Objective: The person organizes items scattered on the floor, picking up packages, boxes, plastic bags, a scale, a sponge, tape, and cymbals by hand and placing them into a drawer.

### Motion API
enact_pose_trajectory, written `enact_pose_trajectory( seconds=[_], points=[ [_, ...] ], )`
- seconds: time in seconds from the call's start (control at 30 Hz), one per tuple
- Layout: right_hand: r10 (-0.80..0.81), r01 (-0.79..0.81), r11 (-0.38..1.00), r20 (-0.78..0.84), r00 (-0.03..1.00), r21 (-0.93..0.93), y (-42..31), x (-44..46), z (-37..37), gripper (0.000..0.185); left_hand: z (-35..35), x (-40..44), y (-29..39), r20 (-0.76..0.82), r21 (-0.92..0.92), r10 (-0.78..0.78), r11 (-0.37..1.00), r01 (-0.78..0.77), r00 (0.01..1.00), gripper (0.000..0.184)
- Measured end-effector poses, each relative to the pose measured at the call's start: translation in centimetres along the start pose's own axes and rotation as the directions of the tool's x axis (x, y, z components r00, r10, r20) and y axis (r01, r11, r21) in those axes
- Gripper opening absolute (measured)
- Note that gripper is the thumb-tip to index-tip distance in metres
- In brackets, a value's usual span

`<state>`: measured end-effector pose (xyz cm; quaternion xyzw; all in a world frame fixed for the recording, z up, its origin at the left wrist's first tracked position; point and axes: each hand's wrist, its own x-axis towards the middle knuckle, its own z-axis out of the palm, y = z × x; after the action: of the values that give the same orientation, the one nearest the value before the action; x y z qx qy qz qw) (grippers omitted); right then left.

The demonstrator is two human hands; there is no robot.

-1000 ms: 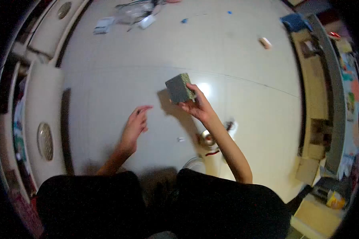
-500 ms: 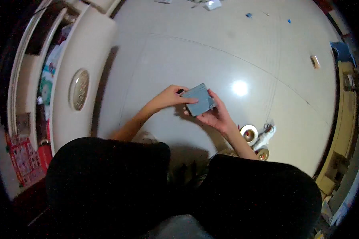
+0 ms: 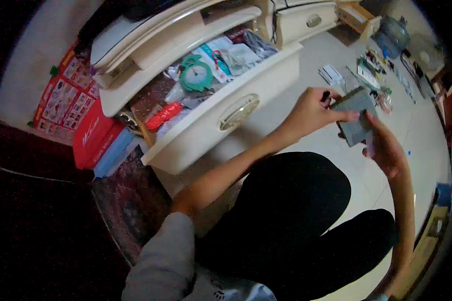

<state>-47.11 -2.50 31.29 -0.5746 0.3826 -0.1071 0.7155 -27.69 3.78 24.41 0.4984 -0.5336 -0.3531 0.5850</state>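
Observation:
My left hand (image 3: 314, 113) is closed on a flat, grey rectangular block (image 3: 355, 111), its thumb lying across the upper face. A small black thing (image 3: 326, 96) pokes out by the fingers of that hand; its kind cannot be made out. On the opposite side, my right hand (image 3: 386, 150) grips the same block along its edge and from below. Both hands hold it above the floor, beyond my knees. Whether the block is one piece or a stack, I cannot tell.
To the left an open cream drawer (image 3: 226, 113) holds a green round dial clock or scale (image 3: 196, 75), a red packet (image 3: 164, 116) and plastic bags. A red box (image 3: 96, 138) stands beside it. Scattered small items (image 3: 369, 75) and a water jug (image 3: 390, 37) are on the floor ahead.
My view has swung left, bringing the open drawer into full sight. The grey block now appears farther right in view, still between both hands.

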Motion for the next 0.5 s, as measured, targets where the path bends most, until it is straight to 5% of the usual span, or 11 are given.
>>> enact_pose_trajectory(
  seconds=[0.13, 0.23, 0.27, 0.3, 0.37, 0.43, 0.5],
  points=[
    [-0.131, 0.121, 0.979, -0.052, 0.990, -0.163, -5.5, 5.3, 6.1, 0.054, -8.5, -0.5, 4.4, -0.226, 0.022, 0.159, 0.987, -0.158, 0.961, 0.046],
    [-0.447, 0.439, 0.881, -0.005, 0.895, -0.174, -7.3, 7.9, 12.3, 0.053, -14.6, -1.4, 6.0, -0.267, 0.209, 0.209, 0.966, -0.155, 0.941, 0.046],
    [-0.465, 0.478, 0.861, 0.114, 0.878, -0.172, -7.8, 9.7, 13.0, 0.054, -16.8, -1.5, 6.0, -0.271, 0.399, 0.270, 0.905, -0.148, 0.924, 0.050],
    [-0.473, 0.512, 0.843, 0.226, 0.851, -0.165, -8.0, 11.9, 13.8, 0.054, -18.8, -1.9, 5.7, -0.270, 0.400, 0.252, 0.907, -0.130, 0.929, 0.049],
    [-0.682, 0.740, 0.586, 0.293, 0.670, -0.330, -5.9, 18.4, 13.7, 0.053, -21.6, -2.3, 4.7, -0.262, 0.399, 0.223, 0.911, -0.105, 0.939, 0.048],
    [-0.677, 0.764, 0.453, 0.380, 0.630, -0.459, -6.2, 20.2, 14.7, 0.048, -23.4, -3.3, 3.0, -0.320, 0.441, 0.110, 0.897, 0.045, 0.941, 0.044],
    [-0.849, 0.940, -0.084, 0.517, 0.105, -0.329, -5.6, 25.2, 16.0, 0.043, -25.5, -3.9, 1.0, -0.382, 0.473, 0.054, 0.869, 0.145, 0.923, 0.040]
  ],
)
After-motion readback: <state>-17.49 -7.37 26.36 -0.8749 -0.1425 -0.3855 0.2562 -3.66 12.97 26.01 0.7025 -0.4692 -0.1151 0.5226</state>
